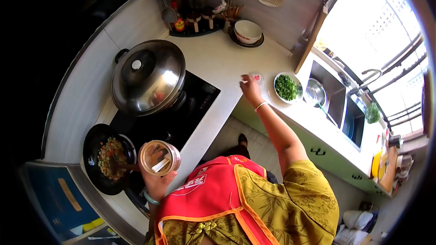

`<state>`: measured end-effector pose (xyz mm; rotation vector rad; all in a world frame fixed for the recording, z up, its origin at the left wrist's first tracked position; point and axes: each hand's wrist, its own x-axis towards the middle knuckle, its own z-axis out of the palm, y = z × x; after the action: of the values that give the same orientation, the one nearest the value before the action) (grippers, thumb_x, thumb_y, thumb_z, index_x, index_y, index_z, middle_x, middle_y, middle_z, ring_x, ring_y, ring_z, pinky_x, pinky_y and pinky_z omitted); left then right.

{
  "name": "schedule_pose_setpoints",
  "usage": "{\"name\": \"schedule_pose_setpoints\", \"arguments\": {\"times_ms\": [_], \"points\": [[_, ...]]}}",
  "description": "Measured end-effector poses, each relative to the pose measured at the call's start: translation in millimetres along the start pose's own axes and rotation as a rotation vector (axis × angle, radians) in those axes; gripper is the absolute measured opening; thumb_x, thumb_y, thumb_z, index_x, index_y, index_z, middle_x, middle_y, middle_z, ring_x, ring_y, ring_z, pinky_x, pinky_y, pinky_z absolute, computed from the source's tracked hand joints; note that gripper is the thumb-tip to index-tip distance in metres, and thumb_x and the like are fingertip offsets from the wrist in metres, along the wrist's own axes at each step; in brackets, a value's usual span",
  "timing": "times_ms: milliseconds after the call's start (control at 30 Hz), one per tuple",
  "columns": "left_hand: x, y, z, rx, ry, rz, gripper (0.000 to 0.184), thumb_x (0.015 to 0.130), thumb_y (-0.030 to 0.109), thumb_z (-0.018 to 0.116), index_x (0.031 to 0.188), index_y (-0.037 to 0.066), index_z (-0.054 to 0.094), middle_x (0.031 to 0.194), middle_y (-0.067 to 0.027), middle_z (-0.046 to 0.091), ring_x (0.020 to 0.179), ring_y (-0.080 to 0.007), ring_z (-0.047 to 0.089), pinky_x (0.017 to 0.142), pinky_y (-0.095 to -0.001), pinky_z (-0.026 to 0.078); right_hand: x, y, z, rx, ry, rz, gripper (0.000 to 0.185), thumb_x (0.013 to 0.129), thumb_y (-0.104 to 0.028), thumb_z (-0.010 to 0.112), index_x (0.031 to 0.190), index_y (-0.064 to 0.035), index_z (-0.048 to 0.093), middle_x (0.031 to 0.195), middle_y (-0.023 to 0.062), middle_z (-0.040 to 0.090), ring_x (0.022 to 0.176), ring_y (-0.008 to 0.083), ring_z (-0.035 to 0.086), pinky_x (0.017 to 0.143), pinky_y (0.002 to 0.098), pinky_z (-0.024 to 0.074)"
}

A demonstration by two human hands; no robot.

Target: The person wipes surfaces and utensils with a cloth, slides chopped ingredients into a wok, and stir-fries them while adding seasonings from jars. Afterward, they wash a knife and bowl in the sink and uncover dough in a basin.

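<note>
My left hand [157,184] is wrapped round a clear jar [173,172] with brownish contents. A pale spoon [161,165] lies inside the jar. Just left of this hand is a black wok [94,172] of diced, mixed-colour food [108,158], and the handle of a wooden spatula [127,167] runs from the food towards my fingers; whether they touch it is hidden. My right hand [250,90] hovers by the counter edge with loosely bent fingers and nothing visible in them. Beside it lies a small round clear lid [257,78] with a red mark.
A large lidded pan [150,79] covers the far part of the black cooktop [200,102]. Right of my right hand stands a bowl of chopped greens [286,87], then the sink [336,91]. Stacked bowls [248,31] and a seasoning rack [195,31] are at the back.
</note>
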<state>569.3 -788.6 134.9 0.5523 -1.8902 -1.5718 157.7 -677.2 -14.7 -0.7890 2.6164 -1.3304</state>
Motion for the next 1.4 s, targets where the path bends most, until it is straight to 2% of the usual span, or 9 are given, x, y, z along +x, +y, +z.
{"name": "schedule_pose_setpoints", "arguments": {"times_ms": [100, 267, 433, 567, 700, 933, 1200, 1300, 1400], "points": [[23, 10, 43, -0.006, -0.020, -0.013, 0.095, 0.065, 0.024, 0.078, 0.134, 0.002, 0.016, 0.126, -0.0142, 0.036, 0.115, -0.0249, 0.041, 0.097, -0.0385, 0.036, 40, 79, -13, -0.411, -0.137, 0.005, 0.069, 0.074, -0.029, 0.066, 0.132, -0.0115, 0.034, 0.135, 0.0215, 0.031, 0.122, 0.0379, 0.033, 0.098, 0.0431, 0.0340], [65, 17, 116, 0.051, 0.027, -0.019, 0.090, 0.061, 0.011, 0.079, 0.131, 0.003, 0.023, 0.123, -0.0121, 0.040, 0.113, -0.0203, 0.044, 0.093, -0.0335, 0.040, 72, 102, -19, -0.631, -0.450, 0.079, 0.089, 0.070, -0.040, 0.069, 0.140, -0.0214, 0.018, 0.144, 0.0195, 0.011, 0.129, 0.0416, 0.019, 0.098, 0.0541, 0.0289], [102, 5, 180, 0.019, 0.106, 0.012, 0.086, 0.061, 0.009, 0.080, 0.129, 0.004, 0.028, 0.119, -0.0102, 0.044, 0.111, -0.0190, 0.045, 0.092, -0.0313, 0.040, 97, 99, -30, -0.657, -0.619, -0.077, 0.081, 0.070, -0.039, 0.069, 0.136, -0.0170, 0.029, 0.139, 0.0186, 0.027, 0.125, 0.0371, 0.029, 0.097, 0.0485, 0.0332], [126, -6, 214, -0.077, 0.093, -0.002, 0.084, 0.062, 0.012, 0.080, 0.128, 0.004, 0.029, 0.118, -0.0094, 0.043, 0.111, -0.0187, 0.044, 0.093, -0.0310, 0.039, 96, -18, -87, 0.519, -0.845, 0.041, 0.069, 0.072, -0.023, 0.070, 0.131, -0.0061, 0.038, 0.130, 0.0161, 0.042, 0.109, 0.0269, 0.050, 0.091, 0.0346, 0.0401], [147, -10, 243, -0.157, 0.055, -0.003, 0.081, 0.064, 0.013, 0.080, 0.127, 0.003, 0.029, 0.118, -0.0091, 0.043, 0.111, -0.0178, 0.044, 0.093, -0.0314, 0.039, 76, -103, -154, 0.461, -0.996, -0.856, 0.069, 0.071, -0.016, 0.069, 0.132, -0.0083, 0.037, 0.132, 0.0177, 0.038, 0.116, 0.0317, 0.041, 0.096, 0.0387, 0.0347], [175, -5, 271, -0.110, -0.064, 0.108, 0.083, 0.063, 0.013, 0.080, 0.127, 0.004, 0.029, 0.122, -0.0100, 0.042, 0.112, -0.0195, 0.045, 0.094, -0.0340, 0.038, 88, -122, -172, 0.154, -0.969, -1.253, 0.071, 0.069, -0.026, 0.071, 0.131, -0.0121, 0.039, 0.130, 0.0190, 0.037, 0.117, 0.0362, 0.038, 0.097, 0.0408, 0.0334], [196, -8, 269, 0.187, 0.055, 0.138, 0.079, 0.057, 0.023, 0.082, 0.118, -0.002, 0.039, 0.111, -0.0180, 0.050, 0.104, -0.0297, 0.050, 0.088, -0.0370, 0.041, 95, -131, -166, -0.075, -0.795, -1.191, 0.066, 0.076, -0.047, 0.060, 0.125, -0.0054, 0.043, 0.110, 0.0197, 0.051, 0.097, 0.0370, 0.052, 0.082, 0.0402, 0.0442], [207, -4, 266, 0.671, 0.188, 0.243, 0.076, 0.056, 0.026, 0.078, 0.116, -0.001, 0.041, 0.110, -0.0203, 0.049, 0.100, -0.0372, 0.049, 0.087, -0.0405, 0.043, 84, -123, -143, -0.240, -0.553, -0.879, 0.064, 0.080, -0.055, 0.047, 0.116, -0.0030, 0.043, 0.093, 0.0225, 0.054, 0.079, 0.0381, 0.059, 0.066, 0.0433, 0.0483], [210, -5, 262, 0.728, 0.200, 0.295, 0.079, 0.054, 0.028, 0.080, 0.117, 0.000, 0.041, 0.111, -0.0186, 0.048, 0.101, -0.0355, 0.049, 0.087, -0.0411, 0.042, 90, -121, -133, -0.188, -0.688, -0.651, 0.063, 0.081, -0.054, 0.048, 0.120, -0.0044, 0.042, 0.101, 0.0250, 0.055, 0.084, 0.0428, 0.057, 0.074, 0.0445, 0.0463]]}}
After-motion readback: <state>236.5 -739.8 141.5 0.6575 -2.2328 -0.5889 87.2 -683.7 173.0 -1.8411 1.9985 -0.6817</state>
